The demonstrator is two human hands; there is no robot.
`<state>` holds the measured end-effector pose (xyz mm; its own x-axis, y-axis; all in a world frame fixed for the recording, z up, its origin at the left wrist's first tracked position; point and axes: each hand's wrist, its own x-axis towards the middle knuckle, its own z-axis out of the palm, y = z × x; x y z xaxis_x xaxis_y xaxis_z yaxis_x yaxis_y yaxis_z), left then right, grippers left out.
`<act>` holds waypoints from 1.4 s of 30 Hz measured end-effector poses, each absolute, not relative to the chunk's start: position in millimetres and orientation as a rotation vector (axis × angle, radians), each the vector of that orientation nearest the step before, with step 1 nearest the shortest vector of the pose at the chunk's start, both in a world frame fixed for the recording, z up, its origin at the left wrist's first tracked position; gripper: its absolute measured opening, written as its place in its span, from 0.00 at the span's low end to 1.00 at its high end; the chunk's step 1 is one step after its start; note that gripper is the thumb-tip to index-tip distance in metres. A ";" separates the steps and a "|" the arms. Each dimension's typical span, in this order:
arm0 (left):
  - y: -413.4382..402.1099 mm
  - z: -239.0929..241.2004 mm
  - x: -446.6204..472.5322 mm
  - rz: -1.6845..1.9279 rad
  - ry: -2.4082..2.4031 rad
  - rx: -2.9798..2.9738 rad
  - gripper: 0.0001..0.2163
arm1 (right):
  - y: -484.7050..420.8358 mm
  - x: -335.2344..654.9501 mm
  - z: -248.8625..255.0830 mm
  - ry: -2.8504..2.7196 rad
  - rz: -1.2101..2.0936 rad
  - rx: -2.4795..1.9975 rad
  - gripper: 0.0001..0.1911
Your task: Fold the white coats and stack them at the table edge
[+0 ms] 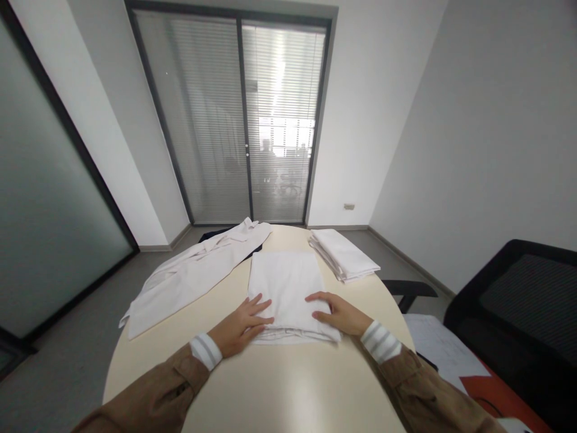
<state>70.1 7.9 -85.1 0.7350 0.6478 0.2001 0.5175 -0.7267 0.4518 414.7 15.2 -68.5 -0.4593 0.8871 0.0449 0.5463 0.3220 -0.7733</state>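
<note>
A white folded cloth garment (288, 282) lies flat on the table in front of me, its layered folded edge facing my body. My left hand (243, 323) rests on its near left corner with the fingers spread. At the near right side, my right hand (336, 313) lies on the cloth, fingers apart and the thumb pointing inward. Neither hand grips the fabric. Whether the garment is a shirt or something else cannot be told from its folded shape.
Another white garment (189, 276) is spread lengthwise along the table's left side, over something dark. A folded white stack (345, 254) sits at the back right of the round cream table (279, 391). A black chair (518, 313) stands right, beside papers (437, 346).
</note>
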 end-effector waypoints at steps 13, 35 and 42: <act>-3.6 -74.7 72.0 0.625 0.488 3.044 0.16 | 12.0 410.2 -52.1 -2.163 0.310 -1.557 0.20; 28.6 -54.9 119.4 0.707 1.246 2.494 0.20 | -8.2 318.8 -65.6 -2.546 0.557 -1.046 0.42; 9.1 -94.2 132.3 0.477 1.301 2.790 0.29 | 18.7 343.7 -66.4 -2.079 0.825 -1.184 0.10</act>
